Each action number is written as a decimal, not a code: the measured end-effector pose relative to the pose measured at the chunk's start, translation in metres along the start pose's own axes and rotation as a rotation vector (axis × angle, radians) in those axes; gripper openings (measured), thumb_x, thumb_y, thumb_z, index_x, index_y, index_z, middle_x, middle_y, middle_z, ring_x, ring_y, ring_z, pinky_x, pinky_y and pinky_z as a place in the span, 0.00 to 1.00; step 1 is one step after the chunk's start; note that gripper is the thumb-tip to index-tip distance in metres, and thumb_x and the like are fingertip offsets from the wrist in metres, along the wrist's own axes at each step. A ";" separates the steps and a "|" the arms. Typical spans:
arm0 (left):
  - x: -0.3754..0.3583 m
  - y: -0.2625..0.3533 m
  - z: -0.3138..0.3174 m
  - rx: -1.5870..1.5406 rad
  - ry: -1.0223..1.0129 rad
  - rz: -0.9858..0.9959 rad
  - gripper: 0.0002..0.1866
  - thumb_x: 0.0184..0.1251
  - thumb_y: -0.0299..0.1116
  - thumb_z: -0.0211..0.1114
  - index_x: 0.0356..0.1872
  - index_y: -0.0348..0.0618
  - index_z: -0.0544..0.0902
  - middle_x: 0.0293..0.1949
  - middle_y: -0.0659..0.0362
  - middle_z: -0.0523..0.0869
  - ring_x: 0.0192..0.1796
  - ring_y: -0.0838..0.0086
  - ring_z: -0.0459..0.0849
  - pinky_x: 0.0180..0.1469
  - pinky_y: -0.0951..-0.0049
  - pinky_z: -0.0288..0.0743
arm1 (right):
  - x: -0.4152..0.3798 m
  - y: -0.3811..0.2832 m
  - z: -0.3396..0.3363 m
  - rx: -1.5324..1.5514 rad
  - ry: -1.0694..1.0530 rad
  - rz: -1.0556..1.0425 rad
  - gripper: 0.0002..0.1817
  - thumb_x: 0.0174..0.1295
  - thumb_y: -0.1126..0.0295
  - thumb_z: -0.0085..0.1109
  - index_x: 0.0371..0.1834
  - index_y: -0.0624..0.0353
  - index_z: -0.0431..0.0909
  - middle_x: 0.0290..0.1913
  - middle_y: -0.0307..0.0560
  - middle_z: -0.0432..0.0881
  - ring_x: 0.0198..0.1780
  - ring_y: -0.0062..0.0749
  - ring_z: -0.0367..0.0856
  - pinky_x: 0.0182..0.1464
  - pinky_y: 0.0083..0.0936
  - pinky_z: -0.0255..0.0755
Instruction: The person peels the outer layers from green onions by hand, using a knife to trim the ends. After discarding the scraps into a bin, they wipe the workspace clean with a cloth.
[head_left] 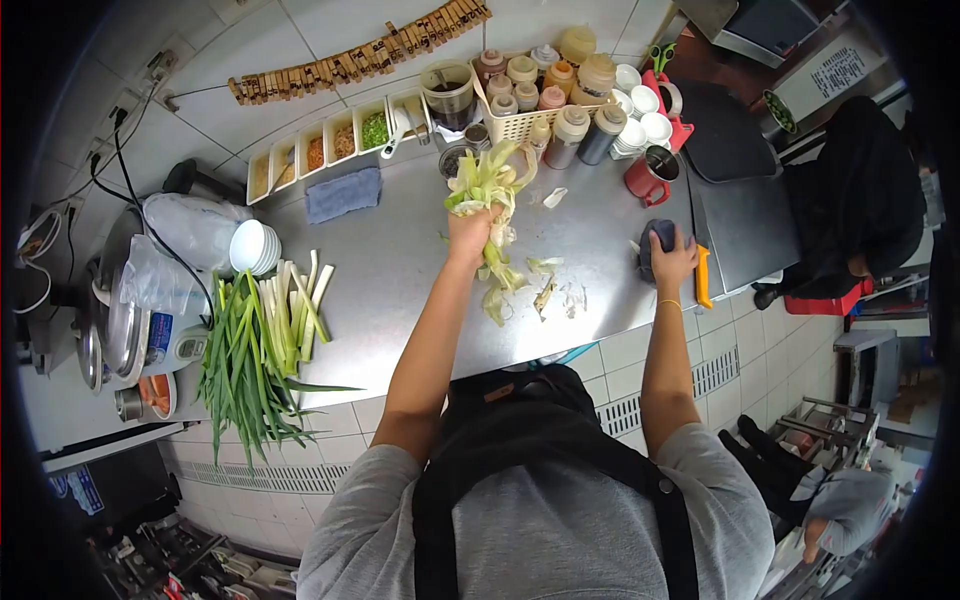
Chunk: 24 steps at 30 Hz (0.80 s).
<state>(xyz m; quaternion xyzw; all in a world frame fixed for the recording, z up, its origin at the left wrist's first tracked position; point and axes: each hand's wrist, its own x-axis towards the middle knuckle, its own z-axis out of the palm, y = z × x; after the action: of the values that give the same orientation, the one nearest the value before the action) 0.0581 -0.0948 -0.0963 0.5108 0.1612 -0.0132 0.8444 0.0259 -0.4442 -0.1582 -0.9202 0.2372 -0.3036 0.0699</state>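
Steel table (400, 270): runs along tiled wall, carries all work items.

Leek pile (262, 345): laid at left end of table, white stalks toward wall, green tips overhanging near edge. Probably stacked together to leave middle of surface free.

Basket (520, 120) of sauce bottles: at far edge against wall, right of centre. Condiment tubs (330, 145): in a row at far edge, left of basket. Likely parked at back, out of the working zone.

Blue cloth (343, 193): folded flat, just in front of tubs.

Bowl stack (254, 246): near left end, just beyond leek pile.

Red mug (650, 178): near far right corner, beside white cups.

Trimmings (487, 185): bunch of pale outer leaves, raised above table middle toward far edge, hanging limp. Gathered in one bundle, apparently to keep scraps together.

Scraps (548, 285): loose bits lying on table, between the two hands, toward near edge.

Left hand (470, 235): fingers closed tight around lower part of trimmings, arm stretched forward over table.

Right hand (672, 262): fingers curled down over dark rag (655, 238), pressing it onto table near right edge. Yellow tool (703, 277): lying just right of this hand, not touched.
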 end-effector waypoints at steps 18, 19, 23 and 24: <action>-0.021 0.026 -0.055 -0.104 0.086 0.145 0.11 0.54 0.24 0.63 0.40 0.40 0.77 0.28 0.63 0.78 0.25 0.78 0.77 0.23 0.76 0.73 | -0.001 -0.112 -0.004 0.340 -0.444 -0.365 0.17 0.52 0.75 0.55 0.47 0.50 0.77 0.51 0.55 0.75 0.54 0.53 0.69 0.59 0.35 0.60; -0.018 0.011 -0.070 -0.086 0.156 0.143 0.11 0.54 0.23 0.63 0.40 0.40 0.77 0.29 0.63 0.78 0.26 0.78 0.77 0.24 0.75 0.74 | 0.003 -0.118 -0.003 0.044 -0.397 -0.523 0.18 0.53 0.72 0.56 0.49 0.49 0.76 0.51 0.55 0.75 0.54 0.52 0.69 0.59 0.35 0.61; -0.033 -0.020 -0.096 -0.006 0.349 0.107 0.15 0.53 0.21 0.63 0.44 0.37 0.76 0.36 0.59 0.80 0.32 0.74 0.80 0.30 0.73 0.76 | 0.002 -0.159 0.045 0.432 -0.723 -0.549 0.22 0.55 0.60 0.56 0.54 0.52 0.73 0.56 0.52 0.71 0.59 0.47 0.65 0.59 0.46 0.58; -0.035 -0.032 -0.106 0.073 0.407 0.091 0.17 0.52 0.20 0.64 0.45 0.37 0.75 0.37 0.58 0.80 0.35 0.73 0.80 0.33 0.73 0.76 | -0.006 -0.171 0.039 0.435 -0.732 -0.554 0.22 0.55 0.60 0.56 0.54 0.52 0.73 0.56 0.52 0.71 0.59 0.47 0.65 0.59 0.46 0.58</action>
<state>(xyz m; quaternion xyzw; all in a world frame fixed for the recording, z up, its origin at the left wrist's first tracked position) -0.0083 -0.0230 -0.1589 0.5399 0.3046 0.1229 0.7750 0.1122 -0.2919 -0.1466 -0.9587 -0.1244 -0.0108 0.2556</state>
